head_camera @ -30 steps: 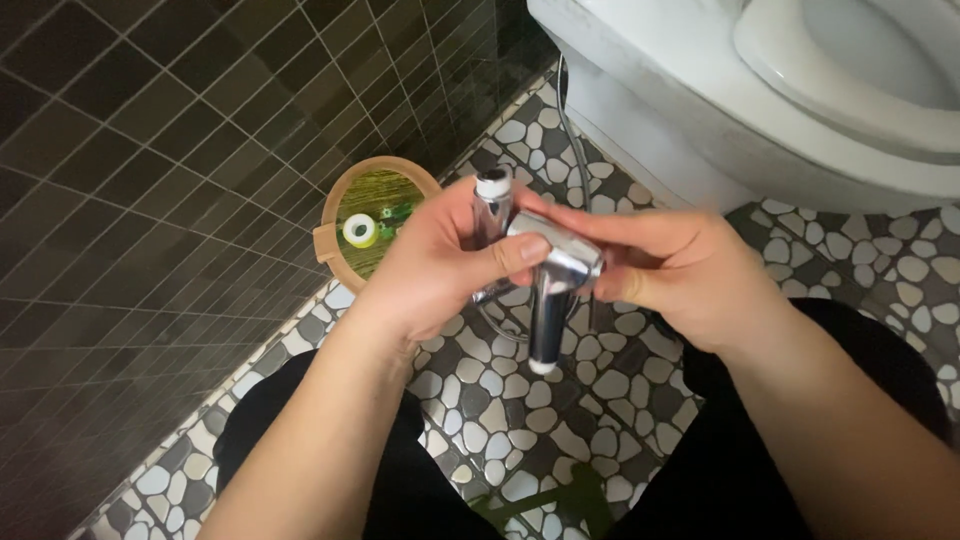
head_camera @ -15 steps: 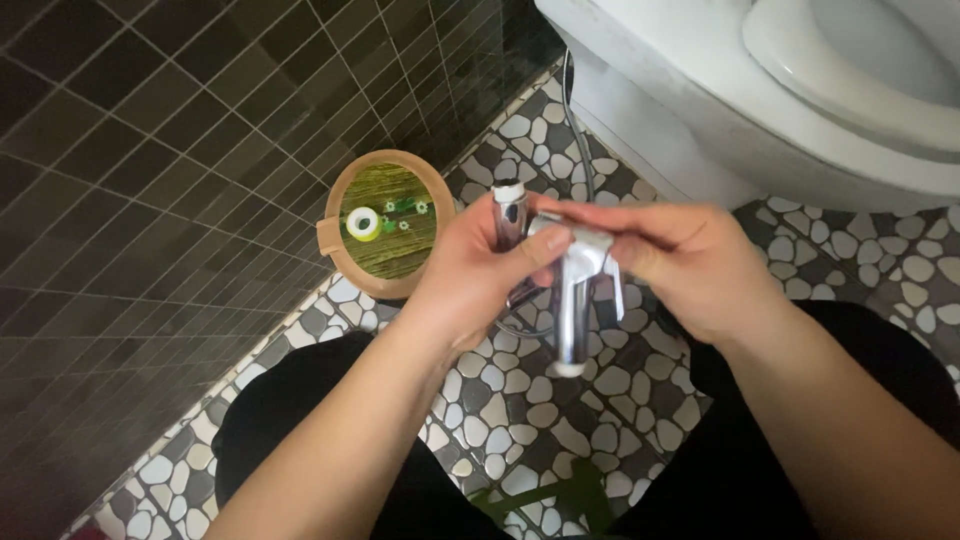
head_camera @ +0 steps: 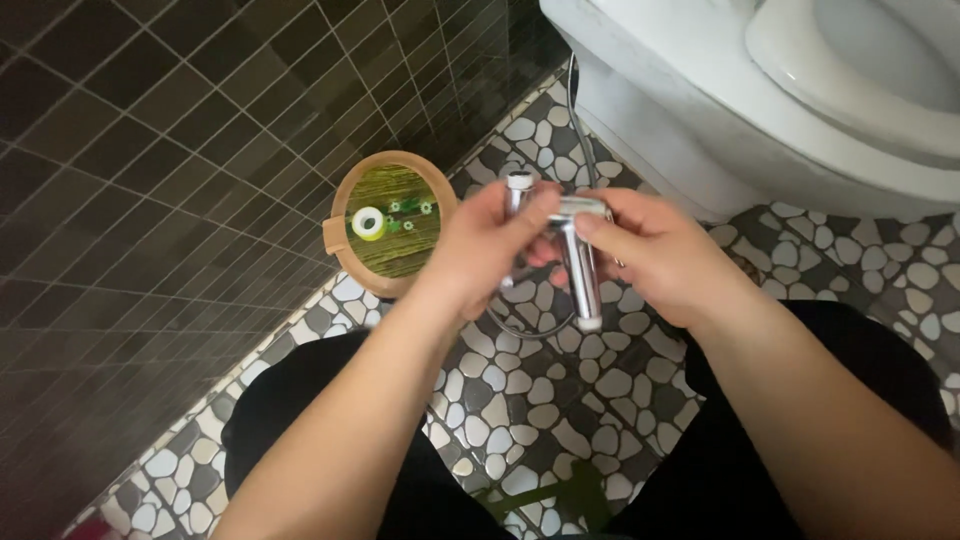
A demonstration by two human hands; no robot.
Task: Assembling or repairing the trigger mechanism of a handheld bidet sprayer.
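Fingers first: left hand (head_camera: 480, 245) has its fingers curled and clamped on the top end of a chrome bidet sprayer (head_camera: 578, 262), thumb pressed near the round spray head (head_camera: 519, 184). Right hand (head_camera: 665, 255) has its fingers closed on the sprayer's other side, forefinger and thumb pinching the upper body where the short cross-piece sits. Both grips are firm on the same part; the fingertips of the two hands nearly meet.

The sprayer is held in the air between the hands, above the floor, handle pointing down and slightly toward the wearer. Its lower end is free, nothing attached there that I can make out.

A thin grey hose (head_camera: 572, 110) runs down the toilet's side and loops on the floor under the hands (whether it joins the sprayer is hidden by the fingers).

Just left of the left hand, on the floor against the wall: a round wooden bowl (head_camera: 340, 215), holding a white roll of tape (head_camera: 367, 222) and a few small green rings (head_camera: 410, 208).

White toilet (head_camera: 720, 110) upper right, bowl rim close behind the right hand.

Pebble-pattern floor (head_camera: 520, 400) below; dark square wall tiles (head_camera: 150, 150) at left. Wearer's knees in black trousers (head_camera: 290, 410) flank the forearms.
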